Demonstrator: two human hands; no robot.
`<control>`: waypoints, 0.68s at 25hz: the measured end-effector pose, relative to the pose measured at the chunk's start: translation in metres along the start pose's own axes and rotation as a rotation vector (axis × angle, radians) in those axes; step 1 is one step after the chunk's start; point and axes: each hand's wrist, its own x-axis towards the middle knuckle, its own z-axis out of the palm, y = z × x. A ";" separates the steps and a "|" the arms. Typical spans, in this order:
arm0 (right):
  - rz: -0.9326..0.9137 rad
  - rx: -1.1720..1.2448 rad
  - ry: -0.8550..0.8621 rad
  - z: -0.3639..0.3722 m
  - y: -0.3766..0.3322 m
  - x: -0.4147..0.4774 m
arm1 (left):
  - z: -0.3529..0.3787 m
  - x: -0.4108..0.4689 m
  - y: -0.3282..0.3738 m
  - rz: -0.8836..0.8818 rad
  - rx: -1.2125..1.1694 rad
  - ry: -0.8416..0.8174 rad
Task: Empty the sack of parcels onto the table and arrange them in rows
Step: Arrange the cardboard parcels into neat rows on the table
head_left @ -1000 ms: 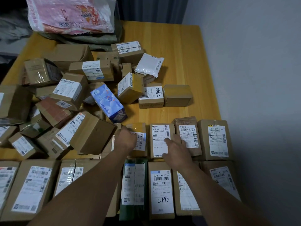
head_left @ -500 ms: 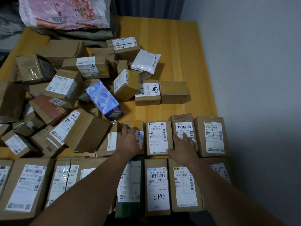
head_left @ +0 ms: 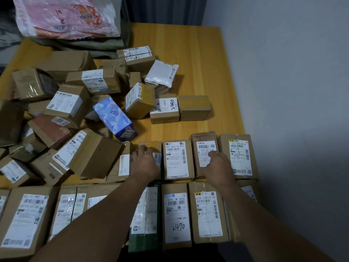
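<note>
Parcels, second row: left grip grasping end parcel, right grip flat, released, on labelled parcel; butt edges flush, labels up.

the left hand holds a small box in the second row on the desk. the right hand rests on a taped box nearby.

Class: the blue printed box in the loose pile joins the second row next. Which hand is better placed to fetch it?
Probably the left. The left hand grips a small parcel in that row, just short of the blue box; the right hand rests on a labelled parcel farther toward the wall.
</note>
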 end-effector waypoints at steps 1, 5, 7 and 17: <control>-0.017 -0.025 -0.082 0.001 0.003 -0.002 | -0.001 -0.001 0.005 0.018 -0.026 0.024; -0.037 -0.068 -0.322 0.001 0.005 -0.011 | -0.003 -0.006 0.023 0.103 -0.213 -0.053; -0.051 -0.092 -0.338 0.002 0.005 -0.015 | 0.004 -0.011 0.028 0.133 -0.102 -0.193; 0.014 -0.079 -0.458 0.001 -0.001 -0.026 | 0.012 -0.010 0.034 0.155 0.049 -0.225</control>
